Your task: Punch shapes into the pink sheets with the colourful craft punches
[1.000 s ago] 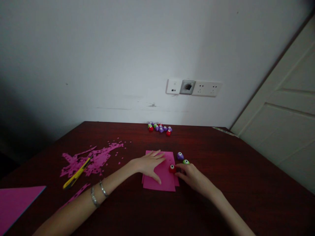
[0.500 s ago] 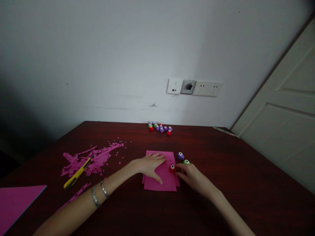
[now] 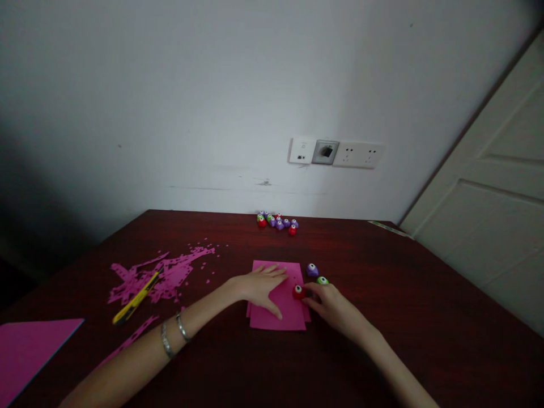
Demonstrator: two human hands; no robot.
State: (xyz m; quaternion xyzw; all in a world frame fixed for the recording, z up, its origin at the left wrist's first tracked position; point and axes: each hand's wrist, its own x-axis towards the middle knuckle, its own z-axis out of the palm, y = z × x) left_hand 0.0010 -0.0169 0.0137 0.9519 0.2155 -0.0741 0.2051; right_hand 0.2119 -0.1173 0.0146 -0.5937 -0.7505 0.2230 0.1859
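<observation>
Now the left hand (image 3: 260,288) lies flat, fingers spread, on the pink paper (image 3: 285,305). The right hand (image 3: 332,304) pinches the small red toy (image 3: 298,292) at the paper's right edge. If the left hand presses too softly, the paper could slide; a knuckle could bump the green toy (image 3: 322,280).

Stacked paper (image 3: 291,317) is laid mid-table (image 3: 382,283), overlaid by the left hand (image 3: 261,288). At its right edge a punch (image 3: 298,292) is held by the right hand (image 3: 325,301); two more punches (image 3: 312,271) are placed just behind that hand. Farther back, a cluster of punches (image 3: 279,225) is gathered near the wall (image 3: 212,113). Leftward, scraps (image 3: 176,277) are spread, partly overlain by a cutter (image 3: 134,303); another sheet (image 3: 34,354) is set nearer, at far left.
</observation>
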